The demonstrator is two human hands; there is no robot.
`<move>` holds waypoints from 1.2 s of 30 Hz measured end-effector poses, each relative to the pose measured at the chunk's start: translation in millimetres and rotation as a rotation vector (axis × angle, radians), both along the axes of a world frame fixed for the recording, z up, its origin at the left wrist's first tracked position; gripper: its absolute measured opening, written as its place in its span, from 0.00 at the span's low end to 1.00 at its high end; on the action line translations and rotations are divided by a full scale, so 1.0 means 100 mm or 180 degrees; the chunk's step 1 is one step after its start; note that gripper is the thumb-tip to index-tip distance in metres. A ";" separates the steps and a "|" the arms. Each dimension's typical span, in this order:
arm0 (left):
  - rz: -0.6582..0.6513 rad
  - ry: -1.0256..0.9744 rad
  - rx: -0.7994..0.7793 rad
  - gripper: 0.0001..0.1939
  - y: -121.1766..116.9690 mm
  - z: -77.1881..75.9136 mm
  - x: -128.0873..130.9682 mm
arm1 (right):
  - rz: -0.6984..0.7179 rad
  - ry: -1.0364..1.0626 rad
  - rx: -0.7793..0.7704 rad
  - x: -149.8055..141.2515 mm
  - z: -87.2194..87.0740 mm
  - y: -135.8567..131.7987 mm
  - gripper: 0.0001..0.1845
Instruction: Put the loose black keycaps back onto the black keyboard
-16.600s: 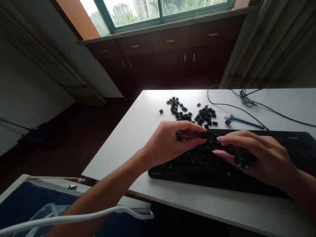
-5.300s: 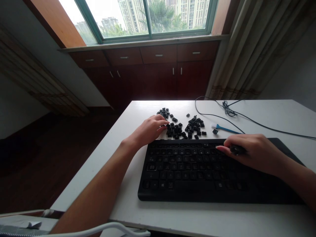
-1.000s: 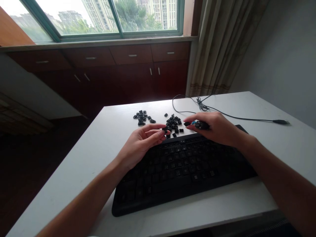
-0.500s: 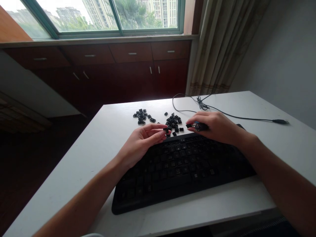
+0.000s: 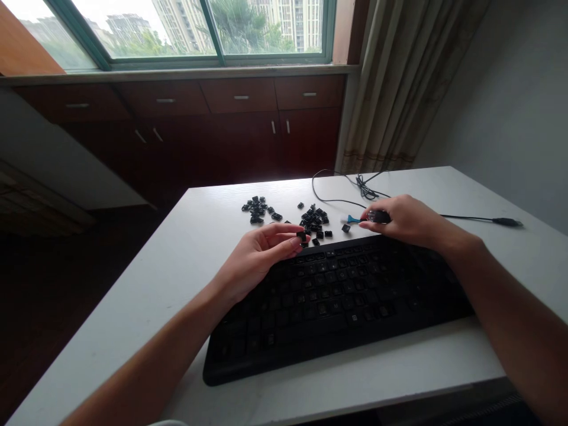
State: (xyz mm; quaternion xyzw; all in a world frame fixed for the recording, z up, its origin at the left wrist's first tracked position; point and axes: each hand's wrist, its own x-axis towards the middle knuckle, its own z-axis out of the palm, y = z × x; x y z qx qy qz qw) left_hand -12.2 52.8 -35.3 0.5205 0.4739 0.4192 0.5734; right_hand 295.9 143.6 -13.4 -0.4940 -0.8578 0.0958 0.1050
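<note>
My left hand (image 5: 261, 248) pinches a black keycap (image 5: 301, 236) between thumb and fingertips, above the back edge of the keyboard (image 5: 337, 307). Several of the keyboard's keys appear to be off. In my right hand (image 5: 403, 219) is a small brush (image 5: 352, 219) with a dark handle and blue-and-white bristles that point left. A loose keycap (image 5: 345, 228) lies on the table just below the bristles. Behind my left fingertips sits a pile of black keycaps (image 5: 314, 218), and farther left is a second pile (image 5: 255, 208).
The white table (image 5: 146, 296) holds everything. A black cable (image 5: 364, 189) lies coiled behind my right hand and runs right to a plug (image 5: 506, 222). Beyond the table stand a red-brown cabinet (image 5: 239, 142) and a curtain (image 5: 386, 89).
My right hand has moved right and let go of a keycap, which now lies on the table. The brush's bristles have come into view. My left hand still pinches its keycap.
</note>
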 end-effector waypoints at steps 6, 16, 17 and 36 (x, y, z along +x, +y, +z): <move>-0.0039 0.0059 0.0007 0.19 0.00 0.02 0.00 | -0.0029 -0.0030 -0.0166 -0.02 -0.07 0.03 0.15; 0.0014 0.0161 0.0049 0.21 -0.03 0.09 0.04 | 0.0188 0.0139 -0.0162 0.00 -0.09 0.04 0.15; 0.0063 0.0142 0.0077 0.21 -0.03 0.11 0.02 | 0.0229 0.0145 -0.0131 0.00 -0.09 0.04 0.15; 0.0650 -0.0007 0.0327 0.21 0.09 0.14 -0.23 | 0.0331 0.0264 0.0561 -0.22 -0.07 -0.16 0.19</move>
